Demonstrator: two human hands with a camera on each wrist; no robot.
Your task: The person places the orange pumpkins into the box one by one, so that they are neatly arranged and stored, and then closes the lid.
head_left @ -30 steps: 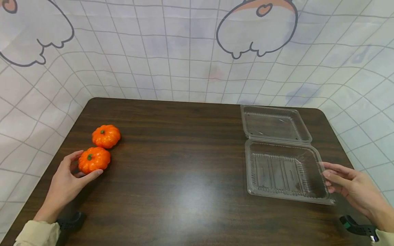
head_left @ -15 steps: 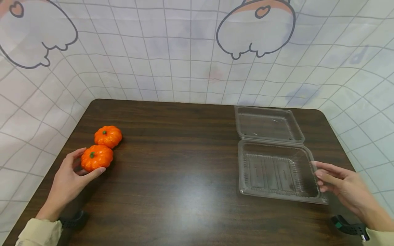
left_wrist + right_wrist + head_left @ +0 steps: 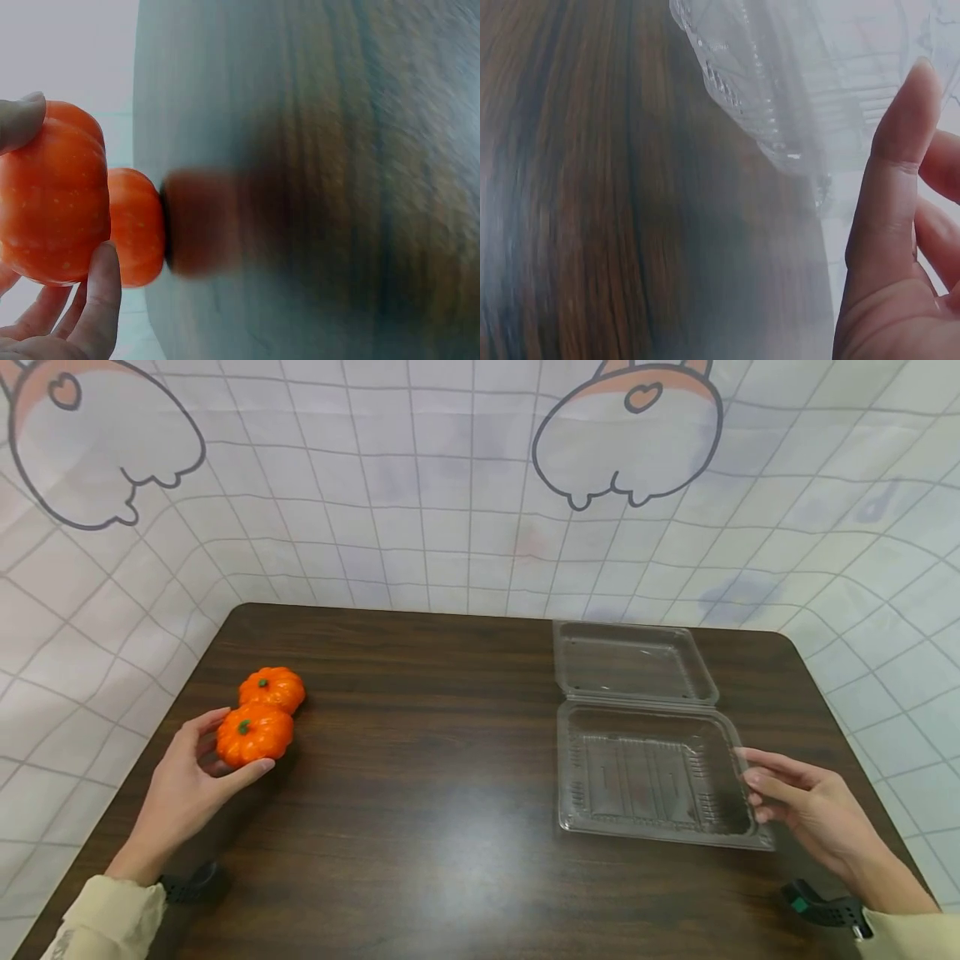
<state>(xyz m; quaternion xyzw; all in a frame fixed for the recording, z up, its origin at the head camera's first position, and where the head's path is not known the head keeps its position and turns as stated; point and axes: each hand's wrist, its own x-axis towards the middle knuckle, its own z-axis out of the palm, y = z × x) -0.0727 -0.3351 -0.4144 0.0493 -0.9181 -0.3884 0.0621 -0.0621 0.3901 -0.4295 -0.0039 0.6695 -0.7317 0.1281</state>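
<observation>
My left hand (image 3: 183,785) grips a small shiny orange pumpkin (image 3: 255,735) with a green stem, thumb on one side and fingers on the other. In the left wrist view this pumpkin (image 3: 56,202) is held up clear of the table. Just behind it, a second orange pumpkin (image 3: 272,687) rests on the table, partly covered by the held one. At the right, my right hand (image 3: 810,806) pinches the right rim of a clear plastic clamshell container (image 3: 645,835). Its lid (image 3: 630,664) lies folded back, away from me, and nothing is inside.
Both hands work over a dark wood-grain table (image 3: 420,752) with rounded far corners. A white grid-patterned cloth (image 3: 435,510) with cartoon animal drawings hangs behind and along both sides. Dark bands (image 3: 825,910) circle both wrists.
My left hand has raised the front pumpkin, which now overlaps the rear one more. My right hand has drawn the container leftward across the table. The head view has shifted slightly.
</observation>
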